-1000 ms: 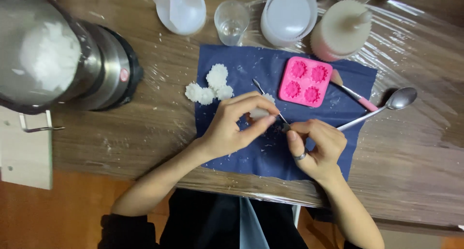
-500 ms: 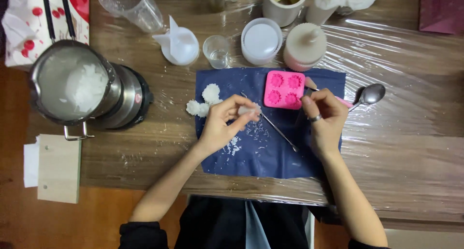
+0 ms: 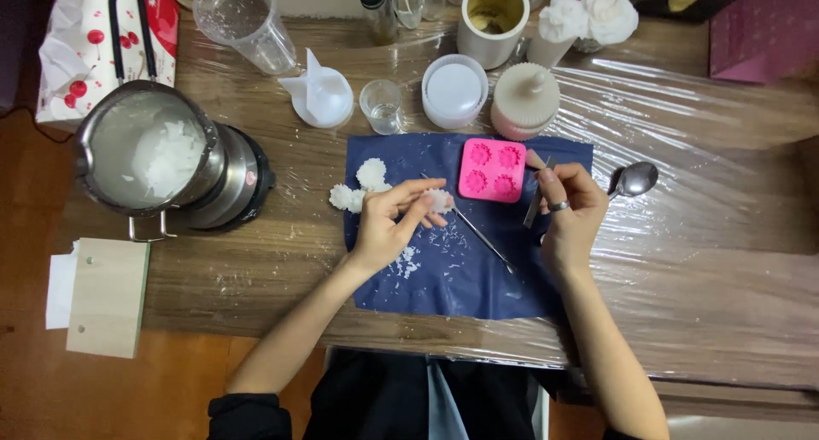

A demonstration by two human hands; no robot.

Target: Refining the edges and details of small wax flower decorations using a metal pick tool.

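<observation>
Holding a small white flower-shaped wax piece [image 3: 439,201] between thumb and fingertips, the left hand [image 3: 388,222] is hovering over a dark blue cloth mat [image 3: 478,278] spread on a wooden table wrapped in clear plastic film [image 3: 725,269]. White flakes are lying scattered on the mat just below that hand. The right hand [image 3: 570,214], wearing a ring, is pinching a thin flat metal tool [image 3: 537,197] near the right edge of a pink silicone mould with four flower cavities [image 3: 492,169], which is sitting at the top of the mat. A long slim metal pick [image 3: 473,227] is lying diagonally on the mat between the two hands, touching neither. Three more white wax flowers [image 3: 358,188] are resting at the mat's left edge, just beside the left hand. A metal spoon [image 3: 636,180] is lying to the right of the right hand. At far left, a steel melting pot holding white wax flakes [image 3: 158,154] is standing on the table, well apart from both hands.
</observation>
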